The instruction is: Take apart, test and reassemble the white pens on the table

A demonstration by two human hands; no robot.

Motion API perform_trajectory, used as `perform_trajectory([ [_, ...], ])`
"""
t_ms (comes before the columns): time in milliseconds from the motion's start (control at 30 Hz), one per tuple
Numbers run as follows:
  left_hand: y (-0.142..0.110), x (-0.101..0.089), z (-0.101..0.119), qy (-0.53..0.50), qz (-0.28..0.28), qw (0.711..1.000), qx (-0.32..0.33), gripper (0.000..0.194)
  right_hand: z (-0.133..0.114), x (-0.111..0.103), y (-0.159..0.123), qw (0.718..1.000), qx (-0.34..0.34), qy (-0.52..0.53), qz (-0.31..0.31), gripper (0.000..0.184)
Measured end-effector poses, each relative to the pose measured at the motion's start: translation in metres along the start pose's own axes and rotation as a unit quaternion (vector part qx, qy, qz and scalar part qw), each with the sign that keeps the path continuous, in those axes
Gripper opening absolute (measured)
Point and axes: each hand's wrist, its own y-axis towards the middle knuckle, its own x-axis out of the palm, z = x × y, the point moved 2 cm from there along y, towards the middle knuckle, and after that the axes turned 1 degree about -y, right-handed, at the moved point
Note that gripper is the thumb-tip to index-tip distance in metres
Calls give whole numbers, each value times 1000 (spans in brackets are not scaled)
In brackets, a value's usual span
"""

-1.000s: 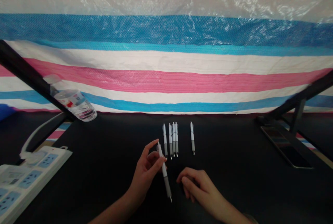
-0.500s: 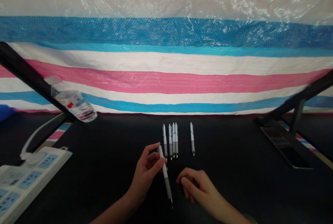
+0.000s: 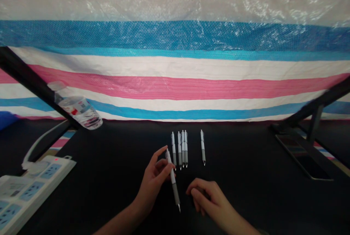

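A white ballpoint pen with a grey grip (image 3: pixel 175 187) is held in my left hand (image 3: pixel 154 176), its tip slanting down toward me. My thumb and fingers close round the upper barrel, and the index fingertip rests at the push-button end. My right hand (image 3: pixel 207 198) lies to the right of that pen, apart from it, fingers curled in and nothing visible in them. Beyond my hands, several similar pens (image 3: pixel 179 147) lie side by side, tips toward me. One more pen (image 3: pixel 202 147) lies separately to their right.
At the left are a white power strip (image 3: pixel 35 187) with a plugged-in cable and a tilted clear plastic bottle (image 3: pixel 82 109). A dark phone (image 3: pixel 303 158) lies at the right by a black support bar (image 3: pixel 314 107). Striped sheeting (image 3: pixel 175 89) hangs behind the black table (image 3: pixel 104 176).
The held pen's tip has shifted slightly up and left in view. My left index finger is a little straighter at the button end. My right hand stays almost still.
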Motion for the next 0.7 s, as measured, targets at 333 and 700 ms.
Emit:
perform_trajectory([
  [333, 58, -15, 24, 192, -7, 976, 98, 63, 9, 2, 1, 1000, 3, 5, 6, 58],
  [700, 78, -17, 17, 238, -7, 970, 39, 81, 5, -2, 0, 1000, -13, -16, 22, 46],
])
